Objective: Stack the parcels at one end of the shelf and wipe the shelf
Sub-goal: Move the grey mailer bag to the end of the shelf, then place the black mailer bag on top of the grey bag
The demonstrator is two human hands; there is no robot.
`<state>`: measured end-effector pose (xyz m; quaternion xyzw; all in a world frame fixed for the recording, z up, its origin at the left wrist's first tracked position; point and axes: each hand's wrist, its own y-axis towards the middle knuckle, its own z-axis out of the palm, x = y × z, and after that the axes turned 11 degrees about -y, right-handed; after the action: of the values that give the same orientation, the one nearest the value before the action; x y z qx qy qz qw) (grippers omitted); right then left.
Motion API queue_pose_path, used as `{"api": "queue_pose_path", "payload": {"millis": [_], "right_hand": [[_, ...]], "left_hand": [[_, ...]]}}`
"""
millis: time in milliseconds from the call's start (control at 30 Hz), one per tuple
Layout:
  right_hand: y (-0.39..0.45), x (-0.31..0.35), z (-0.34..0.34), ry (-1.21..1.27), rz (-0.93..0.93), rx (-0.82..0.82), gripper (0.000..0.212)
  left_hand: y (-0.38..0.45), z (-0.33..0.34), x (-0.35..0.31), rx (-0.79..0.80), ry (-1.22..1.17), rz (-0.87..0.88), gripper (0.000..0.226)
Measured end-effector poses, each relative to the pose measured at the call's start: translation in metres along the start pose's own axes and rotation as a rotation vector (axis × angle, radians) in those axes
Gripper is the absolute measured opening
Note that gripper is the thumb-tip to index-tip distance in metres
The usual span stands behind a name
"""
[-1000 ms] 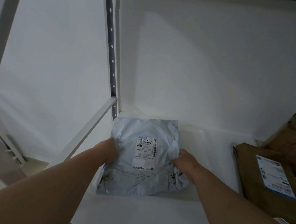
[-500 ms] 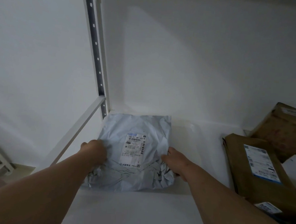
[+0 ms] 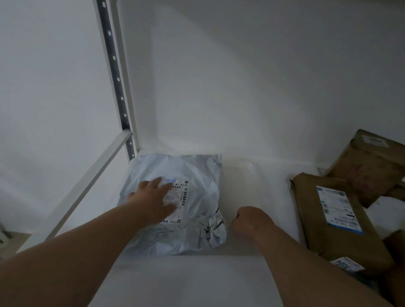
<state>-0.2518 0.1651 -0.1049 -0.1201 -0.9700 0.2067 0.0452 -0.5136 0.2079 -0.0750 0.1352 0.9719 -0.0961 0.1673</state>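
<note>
A crumpled grey plastic mailer parcel (image 3: 193, 214) with a white label lies at the far left end of the white shelf (image 3: 190, 281), against the back wall. My left hand (image 3: 154, 197) lies flat on top of it with fingers spread over the label. My right hand (image 3: 249, 222) hovers just right of the parcel, off it, fingers curled and holding nothing. A brown paper parcel (image 3: 334, 219) with a blue-edged label lies to the right, and another brown parcel (image 3: 372, 164) sits behind it near the wall.
A white perforated upright post (image 3: 114, 69) and a slanted side rail (image 3: 89, 182) bound the shelf's left end. More brown parcels (image 3: 399, 269) crowd the right edge. Bare shelf surface runs between the grey parcel and the brown ones.
Both hands have let go of the grey parcel's sides. The left hand moved onto its top; the right hand drew away to the right and curled.
</note>
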Motion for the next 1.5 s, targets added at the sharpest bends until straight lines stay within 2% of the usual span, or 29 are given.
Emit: {"api": "queue_pose_path", "payload": {"millis": [100,200,300,433,667,833,933,1067,1200,1367,1433,1500], "right_hand": [[-0.007,-0.003,0.003,-0.042,-0.029,0.046,0.039],[-0.018,-0.005,0.005,-0.034,-0.039,0.097,0.042],[-0.027,-0.011,0.011,-0.03,-0.036,0.146,0.043],[-0.035,-0.017,0.017,0.083,-0.007,0.28,0.024],[-0.05,-0.018,0.018,0.203,0.039,0.355,0.031],[-0.058,-0.016,0.005,0.205,0.018,0.248,0.034],[-0.062,-0.023,-0.009,0.155,-0.043,0.132,0.03],[-0.081,-0.044,-0.029,0.193,-0.125,-0.045,0.031],[-0.108,-0.083,-0.048,0.237,-0.185,-0.15,0.03],[-0.153,-0.162,-0.066,0.34,-0.199,-0.263,0.026],[-0.171,-0.205,-0.071,0.375,-0.161,-0.293,0.02],[-0.186,-0.249,-0.072,0.422,-0.081,-0.303,0.022]], "left_hand": [[0.005,0.019,-0.009,0.17,0.04,0.073,0.085],[0.005,0.034,-0.013,0.265,0.04,0.037,0.093],[-0.001,0.04,-0.018,0.273,0.058,0.031,0.097],[-0.008,0.04,-0.025,0.304,0.081,0.048,0.097],[-0.018,0.042,-0.033,0.298,0.119,0.036,0.101],[-0.016,0.036,-0.05,0.18,0.065,0.006,0.101],[-0.017,0.025,-0.076,0.046,0.047,0.077,0.083],[-0.019,0.018,-0.117,-0.075,-0.157,0.097,0.051],[-0.021,0.015,-0.17,-0.128,-0.152,0.15,0.023],[-0.044,0.019,-0.272,-0.209,-0.2,0.171,0.03],[-0.05,0.03,-0.315,-0.193,-0.238,0.178,0.036],[-0.056,0.043,-0.355,-0.176,-0.3,0.198,0.042]]}}
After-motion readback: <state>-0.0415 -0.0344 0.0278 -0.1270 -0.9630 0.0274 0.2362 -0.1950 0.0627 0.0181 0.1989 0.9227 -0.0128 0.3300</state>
